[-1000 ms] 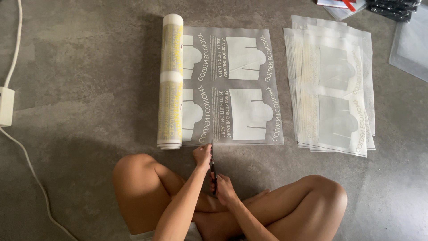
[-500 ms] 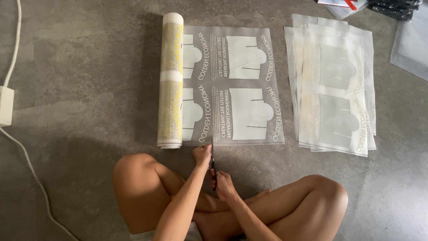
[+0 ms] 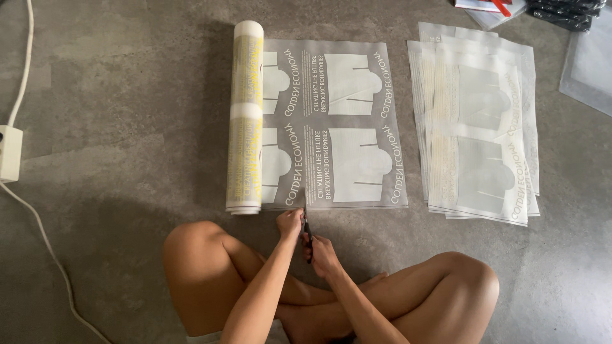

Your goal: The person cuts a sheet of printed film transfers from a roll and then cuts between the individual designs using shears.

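I sit cross-legged on a grey floor. A roll of clear printed film [image 3: 247, 114] lies in front of me, with a stretch of film sheet [image 3: 347, 127] unrolled to its right, showing white shirt shapes. My left hand [image 3: 290, 224] is at the sheet's near edge, fingers curled on it. Just right of it, my right hand [image 3: 323, 255] grips dark-handled scissors [image 3: 306, 230]. Their blades point away from me, and the tips touch the sheet's near edge.
A stack of cut film sheets [image 3: 478, 127] lies to the right of the unrolled sheet. A white power block [image 3: 9, 153] with a cable [image 3: 44, 248] sits at the left edge. Dark packets [image 3: 567, 9] and another clear sheet [image 3: 590, 64] lie at the top right.
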